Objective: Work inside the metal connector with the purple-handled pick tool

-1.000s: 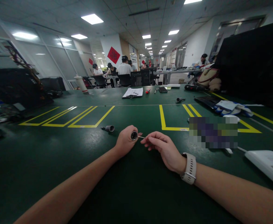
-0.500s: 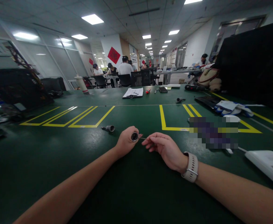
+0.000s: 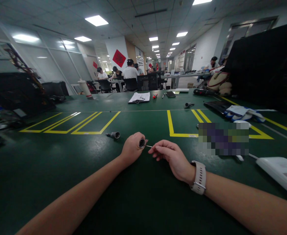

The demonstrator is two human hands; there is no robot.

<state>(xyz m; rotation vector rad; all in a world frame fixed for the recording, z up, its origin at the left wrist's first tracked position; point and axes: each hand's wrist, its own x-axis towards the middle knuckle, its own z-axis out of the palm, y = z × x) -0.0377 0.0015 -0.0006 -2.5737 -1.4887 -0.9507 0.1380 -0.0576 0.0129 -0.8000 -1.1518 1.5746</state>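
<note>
My left hand is closed round a dark metal socket-like part, its hollow round end facing me. From my right hand, a thin metal rod reaches across to the left hand. The right thumb and fingertips pinch its near end; the far end meets the side of the socket-like part, and I cannot tell whether it enters it. A similar socket-like part with a narrow shank lies on the green table, left of my left hand. Farther back lies another such part.
Yellow tape marks out areas on the table. Right of my hands are a pixelated object, a white device and gloves. A clipboard and a phone lie behind. People sit at far tables.
The rod between my hands shows more clearly and sits slightly lower. Both hands hold nearly the same pose, and the view has shifted a little.
</note>
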